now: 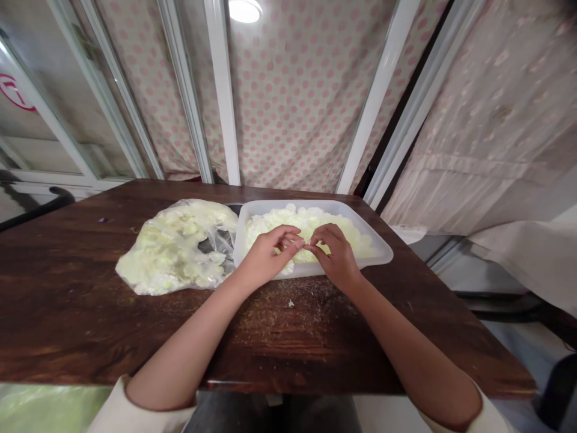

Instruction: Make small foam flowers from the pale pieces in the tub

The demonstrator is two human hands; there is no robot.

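Observation:
My left hand (274,251) and my right hand (334,254) meet over the front part of a translucent white plastic tub (383,255). Thumb and fingers of each hand are pinched together, the tips almost touching. Something tiny and pale may be between them, but it is too small to name. Pale white-yellow, ruffled, petal-like pieces (356,240) fill the tub, partly hidden behind my hands. Left of the tub lies a clear plastic bag (175,246) holding similar pale pieces.
The dark wooden table (148,337) has fine brown crumbs (288,325) and a small white scrap (291,304) in front of the tub. A tiny purple bit (103,220) lies at the left. Beyond the table stand framed panels with a dotted curtain (293,108).

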